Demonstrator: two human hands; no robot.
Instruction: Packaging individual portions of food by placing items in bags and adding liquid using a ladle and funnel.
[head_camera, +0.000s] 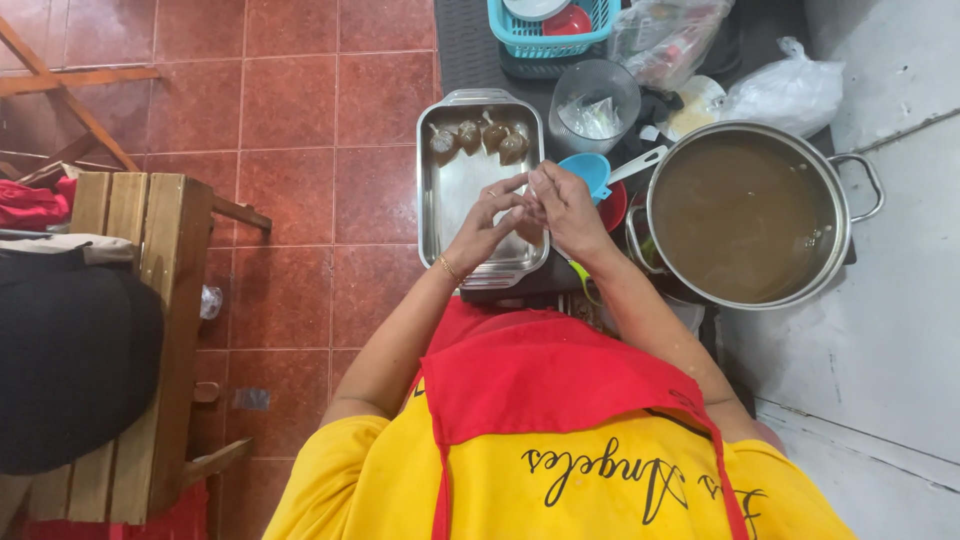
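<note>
Both hands meet fingertip to fingertip over the steel tray (440, 215): the left hand (487, 222) and right hand (560, 208) pinch something small between them, too hidden to name. Just beyond the fingers, four filled tied bags (478, 138) line the tray's far end; the pot of brown liquid (745, 215) sits rightward.

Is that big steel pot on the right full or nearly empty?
Nearly full. The big steel pot has no lid, and brown liquid fills it close to the rim, covering the bottom completely.
</note>
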